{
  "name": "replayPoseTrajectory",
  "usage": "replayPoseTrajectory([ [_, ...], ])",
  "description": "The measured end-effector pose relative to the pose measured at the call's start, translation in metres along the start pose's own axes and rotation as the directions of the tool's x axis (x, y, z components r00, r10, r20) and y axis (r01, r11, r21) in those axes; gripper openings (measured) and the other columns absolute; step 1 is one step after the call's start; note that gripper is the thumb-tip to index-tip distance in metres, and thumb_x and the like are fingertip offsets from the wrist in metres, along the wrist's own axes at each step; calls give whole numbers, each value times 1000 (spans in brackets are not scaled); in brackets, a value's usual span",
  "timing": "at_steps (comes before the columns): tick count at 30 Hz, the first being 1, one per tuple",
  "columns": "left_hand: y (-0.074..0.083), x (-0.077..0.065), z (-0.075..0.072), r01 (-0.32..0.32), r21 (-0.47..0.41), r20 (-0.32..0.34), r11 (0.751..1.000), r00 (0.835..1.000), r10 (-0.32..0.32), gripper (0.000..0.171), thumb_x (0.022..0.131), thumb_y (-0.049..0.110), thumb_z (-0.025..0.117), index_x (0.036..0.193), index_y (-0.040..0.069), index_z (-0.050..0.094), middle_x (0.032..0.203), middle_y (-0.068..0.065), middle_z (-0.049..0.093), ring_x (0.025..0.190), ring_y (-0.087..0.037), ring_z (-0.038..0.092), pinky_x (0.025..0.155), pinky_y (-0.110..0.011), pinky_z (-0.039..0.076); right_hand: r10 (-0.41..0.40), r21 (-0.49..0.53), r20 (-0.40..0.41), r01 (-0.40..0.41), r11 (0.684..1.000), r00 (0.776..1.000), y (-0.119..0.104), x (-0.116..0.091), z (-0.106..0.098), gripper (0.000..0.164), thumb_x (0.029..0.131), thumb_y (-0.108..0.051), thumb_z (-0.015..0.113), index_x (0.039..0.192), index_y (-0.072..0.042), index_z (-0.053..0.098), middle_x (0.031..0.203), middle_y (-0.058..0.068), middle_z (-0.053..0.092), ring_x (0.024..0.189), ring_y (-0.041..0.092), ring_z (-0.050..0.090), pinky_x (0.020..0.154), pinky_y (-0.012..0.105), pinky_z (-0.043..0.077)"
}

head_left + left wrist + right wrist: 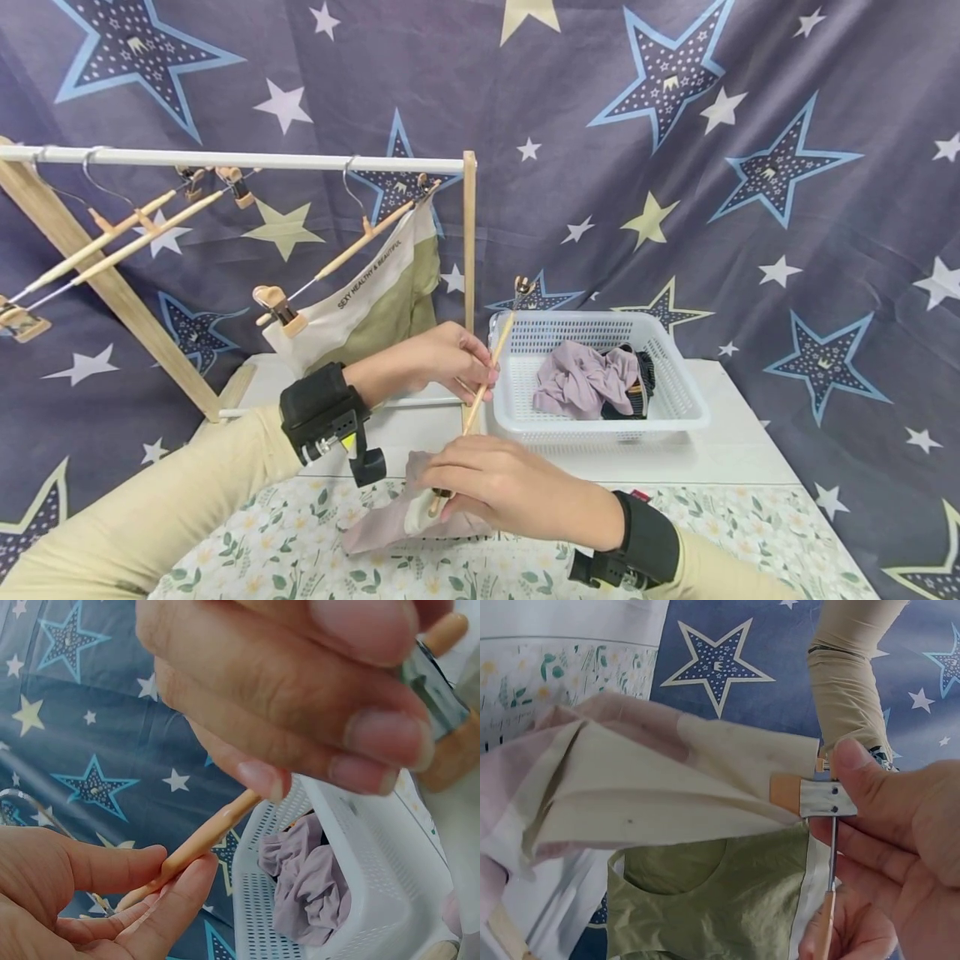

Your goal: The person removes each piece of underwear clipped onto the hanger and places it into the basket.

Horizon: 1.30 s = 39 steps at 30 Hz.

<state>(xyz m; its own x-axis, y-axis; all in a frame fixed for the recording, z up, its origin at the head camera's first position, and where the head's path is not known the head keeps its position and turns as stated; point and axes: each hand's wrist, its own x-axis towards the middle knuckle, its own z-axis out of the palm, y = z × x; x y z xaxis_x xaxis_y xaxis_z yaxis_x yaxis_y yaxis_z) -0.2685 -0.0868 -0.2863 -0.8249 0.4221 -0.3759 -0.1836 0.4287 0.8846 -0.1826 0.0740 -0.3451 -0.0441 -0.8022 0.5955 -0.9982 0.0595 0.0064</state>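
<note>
My left hand [450, 360] pinches the wooden bar of a clip hanger [502, 335] between thumb and fingers. The hanger slants, its far clip [522, 287] up by the basket. At its lower end my right hand [517, 492] grips the near clip [821, 796], thumb against the metal. That clip bites the cream edge of a mauve-and-cream garment [637, 784], which droops over the floral cloth. In the head view the right hand hides most of the near clip. The far clip has no cloth in it.
A rack with a white rail [285, 158] stands left, bearing an olive-and-white garment [397, 292] on a clip hanger and bare hangers [150, 237]. Behind the hands sits a white basket [678, 392] with mauve cloth [577, 379] and dark striped cloth [647, 379].
</note>
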Motion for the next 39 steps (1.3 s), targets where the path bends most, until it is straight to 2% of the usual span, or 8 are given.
replayPoseTrajectory([
  [5,-4,3,0,-1,-16,-7,1000,1000,1,19,95,1,68,111,-9,65,87,-14,75,71,-14,73,73,-31,63,-16,-9,35,16,1000,999,2,0,-4,36,88,-17,80,121,-7,68,111,-3,73,105,8,68,102,17,49],
  [8,-6,4,0,-8,-20,-7,1000,1000,8,19,95,2,68,111,-9,65,82,-11,75,72,-14,74,73,-31,63,-19,-14,38,20,1000,999,3,1,-5,35,89,-18,79,121,-7,68,110,-3,73,103,7,68,100,15,49],
  [13,-9,3,-1,-24,-8,8,1000,1000,24,22,96,3,66,112,-11,65,73,-4,73,76,-16,75,73,-29,63,-28,-20,28,28,999,999,5,3,-7,31,89,-20,79,116,-9,69,106,-3,72,101,6,67,98,13,49],
  [27,-9,3,0,-35,4,33,999,999,34,22,97,4,65,112,-11,66,72,-1,72,70,-9,71,69,-25,60,-59,-22,2,59,998,998,8,6,-8,25,89,-20,79,108,-8,69,98,-5,70,95,5,66,94,12,50],
  [39,-7,4,0,-26,3,26,1000,999,26,19,96,5,66,109,-10,67,72,-2,73,70,-10,71,69,-25,60,-73,-58,3,73,996,997,8,7,-10,23,89,-20,78,107,-8,70,97,-5,71,94,5,66,94,13,51],
])
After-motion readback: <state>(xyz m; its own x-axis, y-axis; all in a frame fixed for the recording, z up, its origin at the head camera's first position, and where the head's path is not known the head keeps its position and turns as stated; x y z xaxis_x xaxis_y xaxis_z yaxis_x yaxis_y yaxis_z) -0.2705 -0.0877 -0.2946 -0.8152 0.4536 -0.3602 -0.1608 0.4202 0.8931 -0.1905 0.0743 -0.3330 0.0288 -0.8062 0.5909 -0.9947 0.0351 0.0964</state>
